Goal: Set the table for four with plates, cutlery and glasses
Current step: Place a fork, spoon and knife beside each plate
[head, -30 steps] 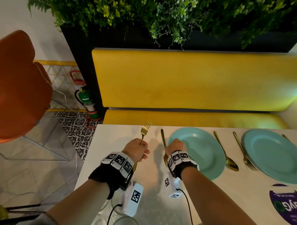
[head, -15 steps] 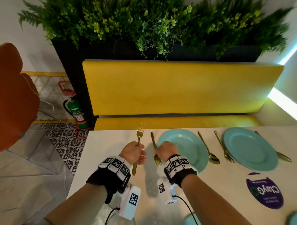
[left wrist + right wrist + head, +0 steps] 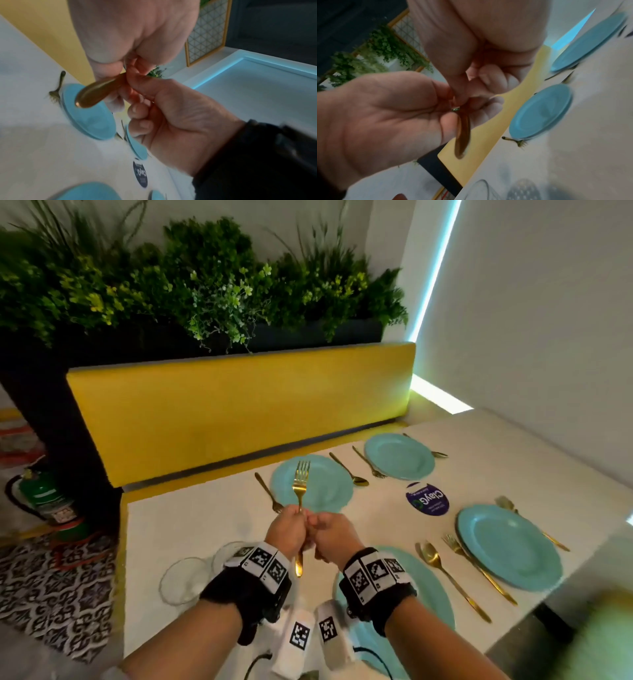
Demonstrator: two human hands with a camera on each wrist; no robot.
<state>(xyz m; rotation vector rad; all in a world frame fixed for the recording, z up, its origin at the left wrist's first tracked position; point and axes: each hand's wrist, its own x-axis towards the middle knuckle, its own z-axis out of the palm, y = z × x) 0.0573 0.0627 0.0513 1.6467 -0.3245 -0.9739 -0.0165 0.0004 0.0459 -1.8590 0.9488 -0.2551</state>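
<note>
Gold fork (image 3: 300, 491) sits upright at frame centre, above the white worktop (image 3: 191, 518), tines up, handle end down; long axis near vertical in the head view. Left hand (image 3: 287, 530) is curled round the mid-handle. Right hand (image 3: 331, 537) is pressed against it with curled fingers; the wrist views suggest they pinch the same handle, but blur makes that uncertain.

Looks like a hand-to-hand transfer or regrip. To do it well: get the right hand firm on the handle before the left lets go, then tip the fork flat and lay it beside the near teal plate (image 3: 430, 587) at lower centre, parallel to the fork (image 3: 479, 573) of the neighbouring setting. Keep it off the glasses (image 3: 181, 580) at lower left.
</note>
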